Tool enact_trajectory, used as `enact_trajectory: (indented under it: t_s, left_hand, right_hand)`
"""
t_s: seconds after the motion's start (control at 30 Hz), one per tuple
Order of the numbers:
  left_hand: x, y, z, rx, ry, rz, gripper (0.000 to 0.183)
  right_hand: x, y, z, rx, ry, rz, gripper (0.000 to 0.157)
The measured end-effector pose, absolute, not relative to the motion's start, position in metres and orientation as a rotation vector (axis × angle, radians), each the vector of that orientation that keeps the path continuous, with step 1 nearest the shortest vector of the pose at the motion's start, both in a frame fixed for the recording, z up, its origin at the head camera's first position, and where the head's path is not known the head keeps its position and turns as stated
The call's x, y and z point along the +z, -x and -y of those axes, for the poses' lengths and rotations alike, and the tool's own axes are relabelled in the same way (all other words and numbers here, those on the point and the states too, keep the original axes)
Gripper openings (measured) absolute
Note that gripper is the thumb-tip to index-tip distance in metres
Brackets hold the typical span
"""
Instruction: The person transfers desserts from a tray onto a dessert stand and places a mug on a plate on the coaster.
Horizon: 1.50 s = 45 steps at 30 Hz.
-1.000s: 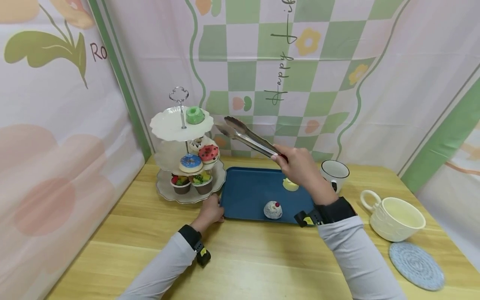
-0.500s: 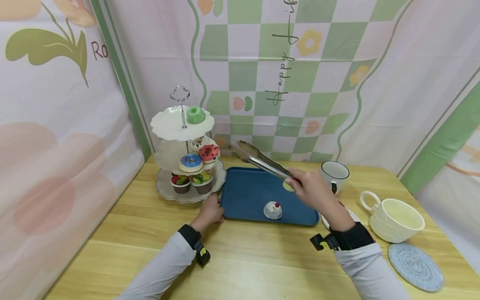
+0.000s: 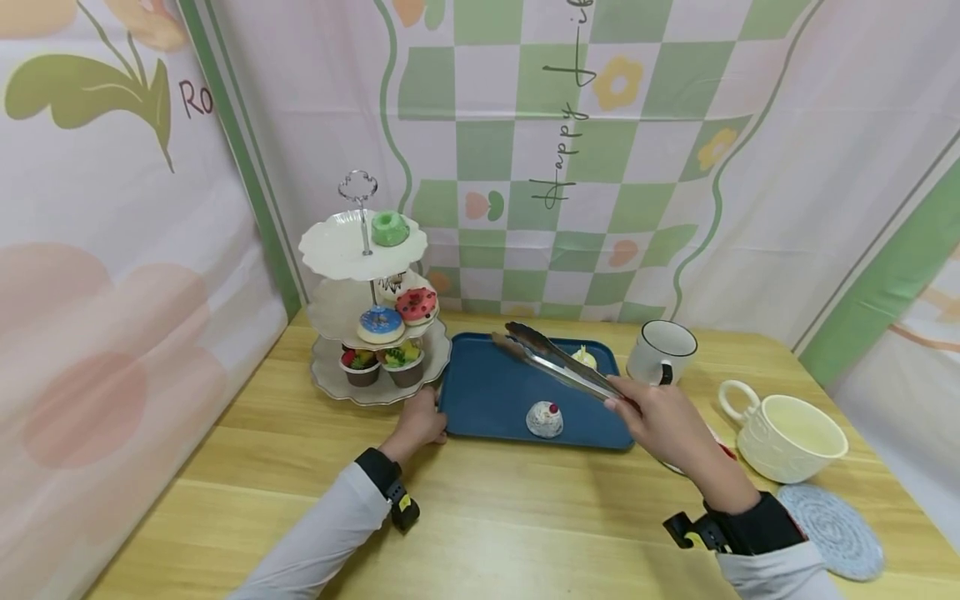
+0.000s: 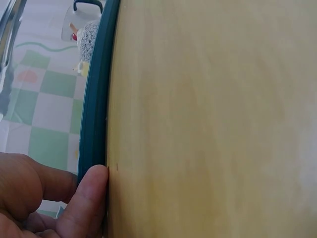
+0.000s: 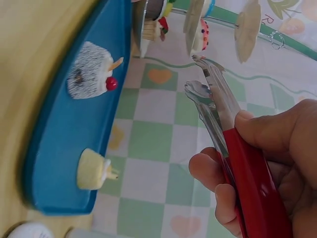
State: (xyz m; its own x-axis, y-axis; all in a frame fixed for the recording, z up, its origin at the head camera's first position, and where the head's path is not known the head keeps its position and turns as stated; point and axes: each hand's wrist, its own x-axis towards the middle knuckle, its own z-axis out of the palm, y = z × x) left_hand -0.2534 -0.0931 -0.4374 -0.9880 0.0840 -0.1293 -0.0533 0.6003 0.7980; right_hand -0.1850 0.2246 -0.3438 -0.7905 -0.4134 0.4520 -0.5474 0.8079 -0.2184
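Observation:
My right hand (image 3: pixel 667 425) grips a pair of metal tongs (image 3: pixel 551 360) by their red handles (image 5: pixel 252 183). The tongs' tips are apart, with nothing between them, over the blue tray (image 3: pixel 480 396). On the tray sit a small white-speckled cake (image 3: pixel 544 419) with a red cherry, near the front rim, and a pale yellow cake (image 3: pixel 583 358) at the back right. My left hand (image 3: pixel 420 427) pinches the tray's front left edge, its fingers (image 4: pixel 86 203) on the rim in the left wrist view.
Left of the tray stands a three-tier stand (image 3: pixel 341 250) with a green ring cake (image 3: pixel 390 228), decorated donuts (image 3: pixel 381 323) and fruit-topped cups (image 3: pixel 402 364). To the right are a white mug (image 3: pixel 662 350), a cream cup (image 3: pixel 791 437) and a grey-blue coaster (image 3: pixel 832 532).
My right hand has moved down and to the right with the tongs, from beside the stand's upper tiers to over the tray. My left hand has stayed at the tray's edge.

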Motion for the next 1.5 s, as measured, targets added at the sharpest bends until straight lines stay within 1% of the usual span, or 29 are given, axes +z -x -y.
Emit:
enact_trajectory:
  t_s: [0.3,0.63,0.9,1.03,1.5]
  left_hand:
    - [-0.44,0.254,0.092,1.342,-0.021,-2.68,0.021]
    - [-0.438,0.253,0.093,1.346,-0.023,-2.664,0.02]
    - [-0.438,0.252,0.091,1.349,-0.026,-2.661,0.018]
    - [-0.438,0.252,0.092,1.353,-0.017,-2.656,0.021]
    - [-0.439,0.253,0.093,1.375,-0.013,-2.648,0.024]
  right_hand:
    - [-0.361,0.166,-0.243,0.456,-0.686,2.608,0.028]
    - [-0.374,0.152,-0.25,0.471,-0.611,2.673,0.03]
    - [-0.387,0.139,-0.257,0.44,-0.584,2.672,0.036]
    - [-0.391,0.136,-0.26,0.46,-0.575,2.659,0.037]
    - [-0.402,0.13,-0.265,0.458,-0.531,2.712,0.03]
